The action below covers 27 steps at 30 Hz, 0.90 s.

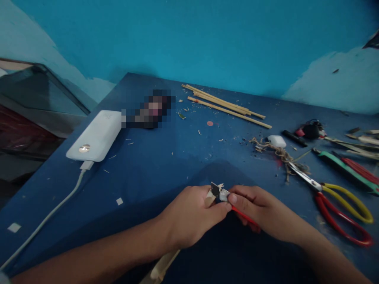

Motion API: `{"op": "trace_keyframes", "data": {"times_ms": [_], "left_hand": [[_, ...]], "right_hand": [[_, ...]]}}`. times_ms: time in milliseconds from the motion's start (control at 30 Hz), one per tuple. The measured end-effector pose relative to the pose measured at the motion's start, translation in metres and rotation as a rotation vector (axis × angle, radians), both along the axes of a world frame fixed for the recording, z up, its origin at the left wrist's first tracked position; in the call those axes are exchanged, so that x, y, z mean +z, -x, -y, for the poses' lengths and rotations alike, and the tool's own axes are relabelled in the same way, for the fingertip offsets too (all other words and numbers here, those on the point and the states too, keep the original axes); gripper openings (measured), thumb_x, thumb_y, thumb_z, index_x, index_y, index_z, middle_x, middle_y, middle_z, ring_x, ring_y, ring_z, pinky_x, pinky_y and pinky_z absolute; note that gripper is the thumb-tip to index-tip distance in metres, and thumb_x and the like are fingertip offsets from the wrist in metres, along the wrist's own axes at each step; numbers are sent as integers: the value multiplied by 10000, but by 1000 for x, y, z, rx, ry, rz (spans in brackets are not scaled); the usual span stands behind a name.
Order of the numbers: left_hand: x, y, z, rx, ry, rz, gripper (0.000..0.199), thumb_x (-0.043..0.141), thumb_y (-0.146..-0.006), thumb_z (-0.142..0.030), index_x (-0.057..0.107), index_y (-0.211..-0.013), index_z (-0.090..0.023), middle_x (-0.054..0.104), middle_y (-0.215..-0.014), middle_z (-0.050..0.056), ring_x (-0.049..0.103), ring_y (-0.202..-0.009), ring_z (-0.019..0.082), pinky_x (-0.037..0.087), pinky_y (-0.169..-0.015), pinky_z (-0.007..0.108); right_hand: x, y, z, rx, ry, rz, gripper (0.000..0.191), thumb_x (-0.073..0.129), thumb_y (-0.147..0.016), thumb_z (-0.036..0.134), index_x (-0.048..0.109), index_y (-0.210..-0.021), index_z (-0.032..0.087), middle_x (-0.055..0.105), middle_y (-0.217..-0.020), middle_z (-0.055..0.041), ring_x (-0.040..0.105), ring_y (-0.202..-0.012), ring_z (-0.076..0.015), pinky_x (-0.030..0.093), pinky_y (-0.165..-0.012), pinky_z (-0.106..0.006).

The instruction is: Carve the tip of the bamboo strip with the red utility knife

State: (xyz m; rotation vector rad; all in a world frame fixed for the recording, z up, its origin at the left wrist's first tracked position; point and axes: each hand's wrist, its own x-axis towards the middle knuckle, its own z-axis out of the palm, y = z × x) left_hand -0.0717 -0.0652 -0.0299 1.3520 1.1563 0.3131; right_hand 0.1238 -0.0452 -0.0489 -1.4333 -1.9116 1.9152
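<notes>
My left hand (189, 217) grips a strip (163, 266) slanting away; my right hand (256, 207), nearer the scissors (318, 186), pinches a red cutter (243, 214) at the strip's tip.

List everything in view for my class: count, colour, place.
Wall: one, turquoise and pale, behind
Table: one, blue, below
Power bank: one, white, left
Cable: one, white, at power bank
Pixelated object: one, dark, rear left
Sticks: several, yellowish, near wall
Paper scraps: two, white, front left
Shavings: many, pale, scattered
Case: one, white, right
Twine: one tangle, brown, scissors' tip
Scissors: one, red-and-yellow, right
Tool: one, green, far right
Clutter: uncounted, mixed, right edge
Cutter: one, red, right hand
Wooden strip: one, pale, left hand
Left hand: one, bare, front
Right hand: one, bare, front
</notes>
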Motion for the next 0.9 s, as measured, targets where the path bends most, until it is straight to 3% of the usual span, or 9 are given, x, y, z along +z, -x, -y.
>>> {"op": "trace_keyframes", "data": {"times_ms": [300,900], "left_hand": [[-1,0,1,36,-173,-62,263,437,-835,-357,634,-774,-194,610,-668,-5,540,-634,148,397,-614,230],[-4,1,0,54,-171,-50,264,442,-836,-367,628,-788,-185,639,-738,7,549,-675,156,407,-646,238]], "right_hand": [[-1,3,2,9,-87,-13,385,381,-925,475,473,-691,183,468,-546,48,440,-430,-60,326,-391,-156],[-5,9,5,-83,-131,3,418,368,-914,514,473,-679,184,468,-540,45,434,-413,-64,323,-384,-164]]}}
